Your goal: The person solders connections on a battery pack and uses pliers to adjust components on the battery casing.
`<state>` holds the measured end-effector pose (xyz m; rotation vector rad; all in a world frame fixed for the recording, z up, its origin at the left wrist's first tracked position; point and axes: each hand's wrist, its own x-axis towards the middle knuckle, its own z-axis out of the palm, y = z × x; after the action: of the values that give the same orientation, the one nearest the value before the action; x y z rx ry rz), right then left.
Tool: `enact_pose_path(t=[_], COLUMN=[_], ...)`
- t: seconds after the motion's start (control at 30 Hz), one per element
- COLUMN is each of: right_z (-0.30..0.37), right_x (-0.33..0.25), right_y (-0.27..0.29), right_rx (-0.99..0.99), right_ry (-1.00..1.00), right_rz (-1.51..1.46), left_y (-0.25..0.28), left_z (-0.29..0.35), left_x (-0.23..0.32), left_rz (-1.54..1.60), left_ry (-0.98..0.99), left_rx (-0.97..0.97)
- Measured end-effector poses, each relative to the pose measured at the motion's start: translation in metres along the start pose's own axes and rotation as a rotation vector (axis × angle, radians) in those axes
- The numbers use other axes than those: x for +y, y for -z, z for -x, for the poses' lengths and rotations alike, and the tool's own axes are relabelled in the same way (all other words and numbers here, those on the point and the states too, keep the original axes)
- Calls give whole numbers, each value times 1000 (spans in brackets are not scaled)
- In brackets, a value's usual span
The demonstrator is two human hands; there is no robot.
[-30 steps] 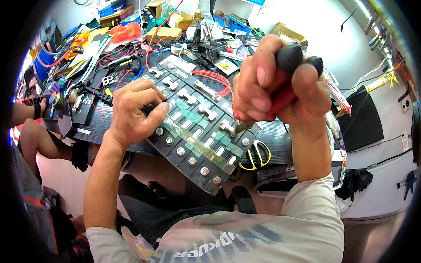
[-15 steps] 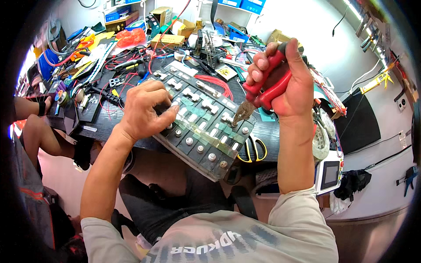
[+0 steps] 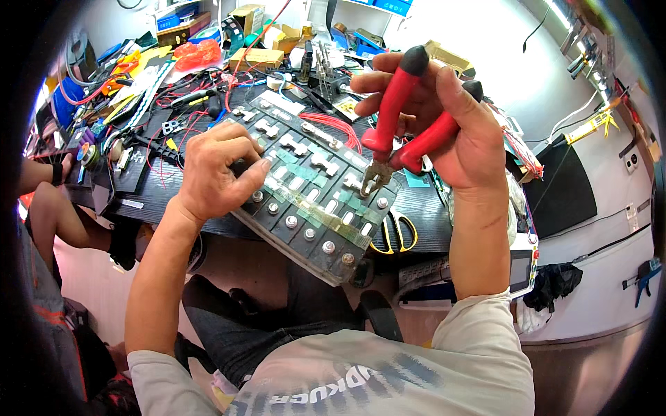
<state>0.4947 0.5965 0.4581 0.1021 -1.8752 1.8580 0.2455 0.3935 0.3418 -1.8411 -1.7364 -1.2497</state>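
- At the near bench edge, the right hand (image 3: 451,132) squeezes red-handled pliers (image 3: 406,128); its grip is pressed together on the handles.
- Left hand (image 3: 215,173) presses the battery pack (image 3: 312,201), fingers bent.
- Metal tips could slip and bridge two terminals (image 3: 350,182), causing a short.

I see a dark workbench (image 3: 416,208) crowded at its far side with wires, cardboard boxes (image 3: 255,57) and small tools. White wall (image 3: 513,48) to the right, brightly lit. Pale floor (image 3: 83,277) below the bench edge, left.
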Motion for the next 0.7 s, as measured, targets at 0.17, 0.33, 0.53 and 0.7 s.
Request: enact_pose_path(t=[0.17,0.33,0.53,0.7], right_z=[-7,-2,33,70], right_x=[7,8,23,36], right_y=[-3,-5,-3,-1], right_rx=[-50,-61,-95,-216], right_ry=[0,29,264,539], right_rz=[11,8,-107,45], left_y=[1,4,1,2], left_z=[-1,-2,2,0], left_x=[-1,3,-2,0], left_rz=[-13,-7,1,3], left_ry=[-1,34,3,3], left_rx=[-14,-82,7,-37])
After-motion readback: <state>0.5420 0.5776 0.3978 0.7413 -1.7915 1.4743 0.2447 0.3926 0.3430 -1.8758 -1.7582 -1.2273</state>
